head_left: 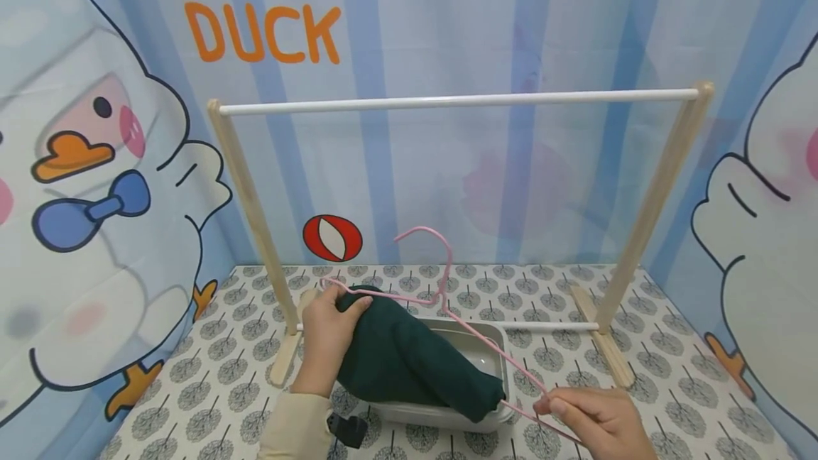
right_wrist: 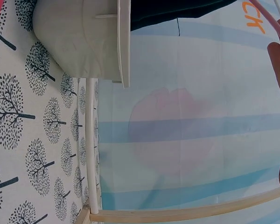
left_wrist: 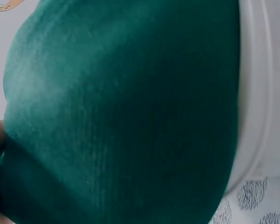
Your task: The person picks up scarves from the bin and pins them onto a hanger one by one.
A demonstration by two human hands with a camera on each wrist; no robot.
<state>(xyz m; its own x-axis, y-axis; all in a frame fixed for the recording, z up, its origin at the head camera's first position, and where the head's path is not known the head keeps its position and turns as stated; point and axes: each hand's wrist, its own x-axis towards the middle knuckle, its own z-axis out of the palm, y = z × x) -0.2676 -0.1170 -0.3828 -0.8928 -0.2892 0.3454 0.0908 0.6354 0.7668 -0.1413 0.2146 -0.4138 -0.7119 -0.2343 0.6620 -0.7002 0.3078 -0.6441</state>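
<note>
A pink wire hanger (head_left: 441, 297) is held tilted in the head view, its hook pointing up and left. Dark green cloth (head_left: 409, 353) hangs about its left part, and the lower bar comes out of the cloth's right end. At the hanger's left end, my left hand (head_left: 327, 336) pinches the cloth between thumb and fingers, close to the wire. My right hand (head_left: 594, 417) pinches the hanger's right end. Ribbed green cloth (left_wrist: 121, 112) fills most of the left wrist view. How the cloth's far side lies on the hanger is hidden.
Beneath the cloth stands a pale bin (head_left: 505, 353) on the tree-print tabletop (head_left: 549, 368). Behind it rises a wooden rack with a white top rail (head_left: 460, 100) and a low white bar (head_left: 549, 326). A duck-print curtain (head_left: 409, 41) encloses the back and sides.
</note>
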